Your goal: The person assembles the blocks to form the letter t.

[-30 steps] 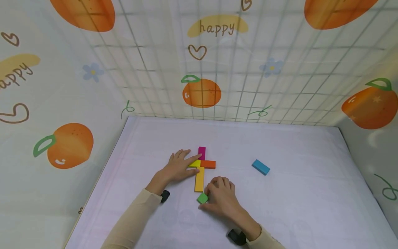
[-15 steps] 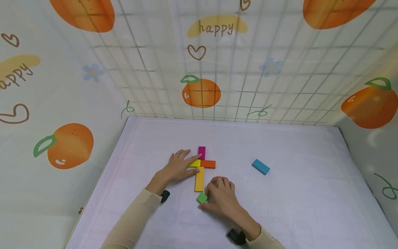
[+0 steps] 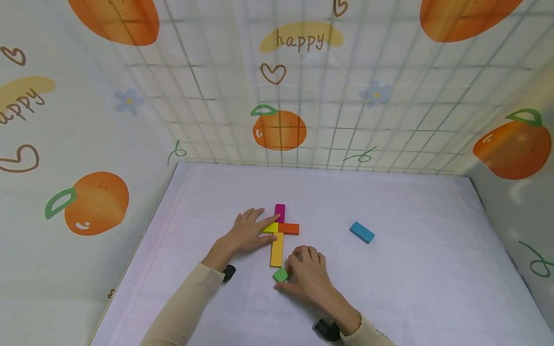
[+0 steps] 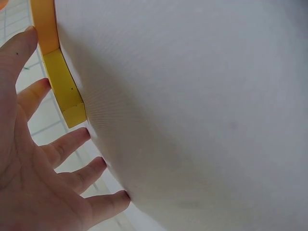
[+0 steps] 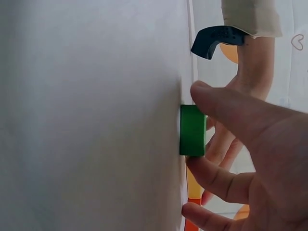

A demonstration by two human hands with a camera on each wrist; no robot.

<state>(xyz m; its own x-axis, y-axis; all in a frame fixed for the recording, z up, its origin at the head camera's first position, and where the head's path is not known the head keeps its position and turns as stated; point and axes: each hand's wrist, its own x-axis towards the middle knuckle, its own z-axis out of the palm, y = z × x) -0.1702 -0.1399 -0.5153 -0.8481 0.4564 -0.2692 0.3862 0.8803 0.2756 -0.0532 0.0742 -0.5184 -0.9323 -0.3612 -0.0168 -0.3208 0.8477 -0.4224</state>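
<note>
My left hand (image 3: 246,233) lies with spread, straight fingers over the left side of a cross-like group of flat blocks. Its thumb touches the amber block (image 3: 277,251), and its index finger reaches across the yellow block (image 3: 270,228) to the magenta block (image 3: 280,212). To the right of the yellow one is an orange-red block (image 3: 289,228). Below the amber block's near end, my right hand (image 3: 308,276) pinches a small green block (image 3: 280,275), turned like a diamond. In the right wrist view, thumb and index finger sit at opposite ends of that green block (image 5: 192,130), which is on the table.
A blue block (image 3: 362,232) lies apart on the right side of the white table (image 3: 411,274). Walls of fabric printed with oranges (image 3: 279,130) rise behind the table and at both sides. Black wrist cameras (image 3: 327,330) are strapped under each wrist.
Hardly anything differs. Both hands and the blocks stay in place, while the whole head view shifts by a few pixels.
</note>
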